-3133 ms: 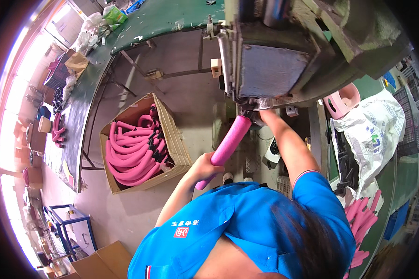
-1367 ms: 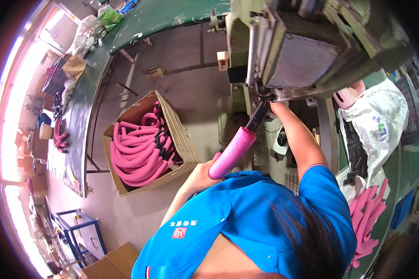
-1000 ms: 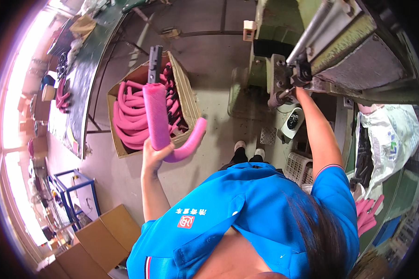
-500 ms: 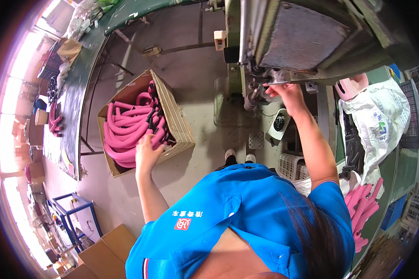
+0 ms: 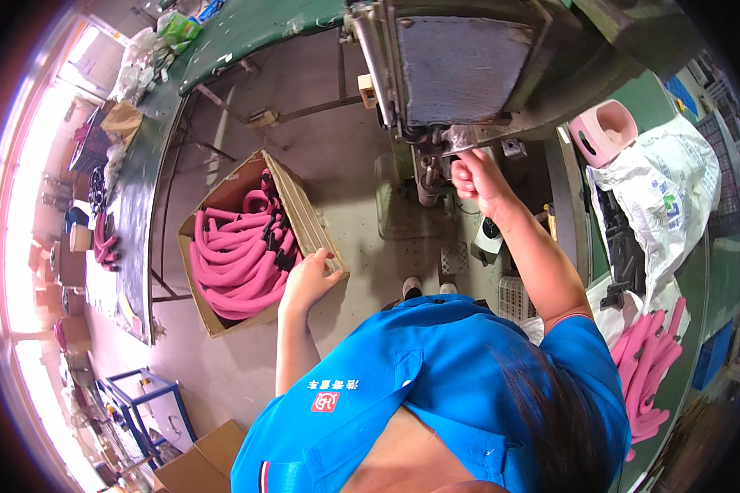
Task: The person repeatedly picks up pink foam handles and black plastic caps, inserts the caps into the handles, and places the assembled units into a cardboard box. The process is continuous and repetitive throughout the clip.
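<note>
My left hand point(image 5: 310, 281) is over the near right edge of an open cardboard box point(image 5: 312, 222), thumb apart from the fingers, holding nothing. I cannot tell whether it touches the cardboard. Inside the box lies a pile of curved pink foam-covered tubes point(image 5: 242, 267) with black ends. My right hand point(image 5: 478, 182) is raised just below the working head of a large green-grey machine point(image 5: 464, 70). Its fingers are curled in; whatever they hold, if anything, is hidden. Beside those fingers stands a metal post point(image 5: 427, 179) of the machine.
On the right, a green bench carries a pink plastic shell point(image 5: 604, 131), a white sack point(image 5: 662, 197), black parts point(image 5: 625, 246) and more pink tubes point(image 5: 645, 361). A long green table point(image 5: 152, 156) runs along the left. A blue metal frame point(image 5: 144, 403) stands at lower left.
My left hand has moved right, from over the pink tubes to the box's edge. My right hand has come slightly down and left from the machine, its fingers curling in. The view has shifted.
</note>
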Action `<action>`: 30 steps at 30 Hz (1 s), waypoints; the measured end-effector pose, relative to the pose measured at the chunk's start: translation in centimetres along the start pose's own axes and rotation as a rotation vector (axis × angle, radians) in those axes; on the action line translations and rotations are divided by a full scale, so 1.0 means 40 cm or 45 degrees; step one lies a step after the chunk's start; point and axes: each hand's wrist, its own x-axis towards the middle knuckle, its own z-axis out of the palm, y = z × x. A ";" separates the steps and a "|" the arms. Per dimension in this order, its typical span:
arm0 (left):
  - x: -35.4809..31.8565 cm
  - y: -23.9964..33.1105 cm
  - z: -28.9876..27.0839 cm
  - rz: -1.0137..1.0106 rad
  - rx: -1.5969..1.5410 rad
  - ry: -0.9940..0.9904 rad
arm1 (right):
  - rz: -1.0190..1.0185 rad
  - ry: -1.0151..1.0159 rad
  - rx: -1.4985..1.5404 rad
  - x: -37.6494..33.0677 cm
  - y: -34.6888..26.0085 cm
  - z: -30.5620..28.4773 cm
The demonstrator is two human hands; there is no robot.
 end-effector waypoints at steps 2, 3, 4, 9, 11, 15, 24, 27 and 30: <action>0.017 0.040 0.009 0.092 -0.040 -0.044 | -0.119 0.233 -0.136 -0.032 -0.003 -0.078; 0.034 0.042 0.023 0.129 -0.072 -0.088 | -0.224 0.378 -0.214 -0.064 -0.009 -0.110; 0.049 0.053 0.022 0.177 -0.041 -0.145 | -0.289 0.510 -0.285 -0.094 -0.007 -0.166; 0.080 0.075 0.069 0.214 -0.008 -0.307 | -0.457 1.294 -1.754 -0.427 0.014 -0.454; 0.110 0.052 0.096 0.296 0.099 -0.366 | -0.245 1.647 -2.070 -0.613 0.037 -0.543; 0.176 0.161 0.104 0.400 0.240 -0.511 | 0.238 2.383 -2.182 -0.948 0.123 -0.598; 0.232 0.399 0.140 0.858 0.324 -0.579 | 0.989 1.899 -1.635 -1.223 0.327 -0.600; 0.217 0.502 0.137 1.019 0.231 -0.718 | 0.627 1.378 -0.949 -1.181 0.281 -0.586; 0.161 0.624 0.134 1.117 0.067 -0.918 | -0.289 1.380 -0.161 -0.951 0.110 -0.371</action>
